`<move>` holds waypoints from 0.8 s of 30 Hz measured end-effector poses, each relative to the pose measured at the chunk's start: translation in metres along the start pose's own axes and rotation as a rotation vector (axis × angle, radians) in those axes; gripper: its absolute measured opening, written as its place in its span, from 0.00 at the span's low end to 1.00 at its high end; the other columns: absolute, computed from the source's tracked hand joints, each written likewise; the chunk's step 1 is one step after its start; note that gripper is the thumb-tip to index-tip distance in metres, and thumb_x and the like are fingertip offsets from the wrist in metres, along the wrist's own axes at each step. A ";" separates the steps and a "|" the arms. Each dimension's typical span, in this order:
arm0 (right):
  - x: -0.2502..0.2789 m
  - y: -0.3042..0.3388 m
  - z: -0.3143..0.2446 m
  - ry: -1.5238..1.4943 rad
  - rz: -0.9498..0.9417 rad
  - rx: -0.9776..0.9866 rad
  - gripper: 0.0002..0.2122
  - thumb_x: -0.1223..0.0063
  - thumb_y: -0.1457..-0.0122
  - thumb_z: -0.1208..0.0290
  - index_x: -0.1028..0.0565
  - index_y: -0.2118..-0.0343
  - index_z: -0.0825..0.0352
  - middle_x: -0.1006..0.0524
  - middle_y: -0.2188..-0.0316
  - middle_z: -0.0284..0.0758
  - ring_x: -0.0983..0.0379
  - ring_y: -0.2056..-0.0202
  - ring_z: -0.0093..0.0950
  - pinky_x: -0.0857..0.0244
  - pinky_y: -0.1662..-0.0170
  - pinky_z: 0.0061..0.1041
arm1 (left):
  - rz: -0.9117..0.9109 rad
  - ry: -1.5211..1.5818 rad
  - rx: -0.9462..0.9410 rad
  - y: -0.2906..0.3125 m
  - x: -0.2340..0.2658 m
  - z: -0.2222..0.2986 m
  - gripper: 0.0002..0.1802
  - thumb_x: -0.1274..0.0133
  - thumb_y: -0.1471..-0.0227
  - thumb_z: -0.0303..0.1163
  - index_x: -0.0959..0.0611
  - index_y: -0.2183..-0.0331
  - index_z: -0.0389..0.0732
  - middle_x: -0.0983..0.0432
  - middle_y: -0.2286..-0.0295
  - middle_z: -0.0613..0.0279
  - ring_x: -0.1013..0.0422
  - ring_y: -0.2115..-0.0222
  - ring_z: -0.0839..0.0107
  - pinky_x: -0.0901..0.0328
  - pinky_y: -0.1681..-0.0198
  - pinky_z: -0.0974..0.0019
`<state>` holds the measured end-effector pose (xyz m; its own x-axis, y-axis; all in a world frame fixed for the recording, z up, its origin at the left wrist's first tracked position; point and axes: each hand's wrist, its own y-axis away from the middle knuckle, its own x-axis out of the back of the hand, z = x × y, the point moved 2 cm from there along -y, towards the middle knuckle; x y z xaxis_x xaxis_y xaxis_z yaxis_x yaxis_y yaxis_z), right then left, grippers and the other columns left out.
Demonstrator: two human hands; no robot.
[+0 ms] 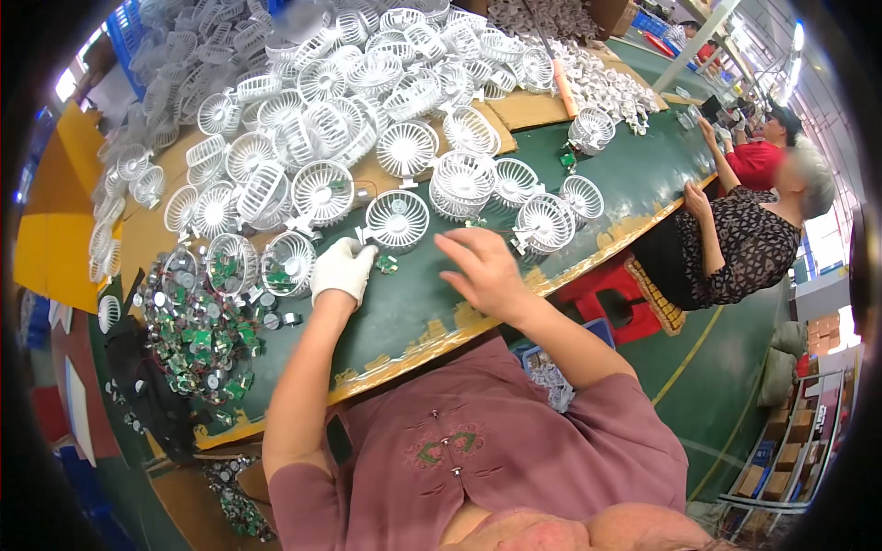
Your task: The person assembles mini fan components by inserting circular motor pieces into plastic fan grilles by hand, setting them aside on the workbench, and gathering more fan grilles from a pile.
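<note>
My left hand [341, 273], in a white glove, has its fingers curled at the small tab of a round white fan cage [397, 219], which lies face up on the green tabletop. A small motor hub shows in the middle of that cage. Beside my gloved thumb lies a little green circuit board [387, 264]. My bare right hand [484, 273] hovers over the table with its fingers apart, holding nothing. Just beyond it stand a stack of white fan cages [462, 184] and another white fan cage [545, 223] with thin wires at its base.
A big heap of white fan cages [322, 119] covers the far left. Motors with circuit boards [197, 331] are piled at my left. Small white parts [611, 87] lie at the back right. Co-workers sit along the table's right, near a red stool [611, 298].
</note>
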<state>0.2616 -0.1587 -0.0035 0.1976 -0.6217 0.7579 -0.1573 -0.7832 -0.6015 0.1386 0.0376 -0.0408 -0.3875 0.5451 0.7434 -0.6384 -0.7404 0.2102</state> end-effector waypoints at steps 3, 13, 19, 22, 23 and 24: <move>-0.024 -0.015 -0.005 -0.022 -0.010 0.038 0.27 0.38 0.59 0.73 0.30 0.51 0.65 0.29 0.56 0.37 0.34 0.54 0.37 0.40 0.51 0.35 | 0.041 0.007 -0.010 -0.001 -0.005 -0.005 0.20 0.47 0.53 0.48 0.18 0.66 0.42 0.21 0.69 0.53 0.25 0.66 0.58 0.34 0.60 0.61; -0.063 -0.023 0.012 -0.009 -0.092 0.060 0.13 0.37 0.56 0.70 0.25 0.65 0.61 0.29 0.70 0.31 0.33 0.62 0.33 0.43 0.53 0.35 | 0.144 0.777 -0.204 0.021 0.011 -0.009 0.10 0.48 0.47 0.32 0.23 0.69 0.34 0.26 0.74 0.64 0.34 0.73 0.80 0.38 0.67 0.74; -0.055 -0.028 0.014 -1.023 -0.255 -0.528 0.07 0.48 0.41 0.67 0.25 0.67 0.65 0.26 0.72 0.32 0.30 0.68 0.27 0.37 0.61 0.23 | 0.116 1.147 -0.225 0.057 0.032 -0.007 0.06 0.52 0.45 0.28 0.24 0.71 0.35 0.29 0.73 0.63 0.34 0.74 0.79 0.39 0.68 0.74; -0.063 -0.024 0.022 -1.887 -0.078 -0.879 0.15 0.55 0.37 0.62 0.29 0.56 0.70 0.24 0.59 0.36 0.28 0.58 0.29 0.35 0.51 0.30 | 0.175 1.026 -0.216 0.069 0.038 -0.009 0.07 0.52 0.46 0.28 0.26 0.73 0.33 0.30 0.71 0.62 0.34 0.76 0.77 0.38 0.69 0.74; -0.059 -0.029 0.016 -1.996 -0.010 -0.975 0.17 0.57 0.36 0.60 0.30 0.54 0.70 0.25 0.57 0.37 0.29 0.55 0.30 0.36 0.49 0.33 | 0.167 1.049 -0.223 0.072 0.038 -0.012 0.08 0.52 0.47 0.28 0.26 0.73 0.33 0.31 0.71 0.62 0.35 0.76 0.77 0.38 0.69 0.74; -0.063 -0.028 0.017 -2.053 -0.037 -0.982 0.21 0.61 0.36 0.55 0.32 0.51 0.70 0.27 0.53 0.39 0.31 0.51 0.32 0.39 0.45 0.38 | 0.101 1.186 -0.184 0.078 0.040 -0.006 0.08 0.53 0.47 0.28 0.26 0.75 0.34 0.31 0.69 0.61 0.35 0.73 0.75 0.39 0.66 0.73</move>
<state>0.2704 -0.0978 -0.0385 0.5096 -0.2808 -0.8133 -0.2747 -0.9489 0.1555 0.0692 0.0048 0.0014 -0.7497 0.5819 -0.3151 -0.6181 -0.7859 0.0191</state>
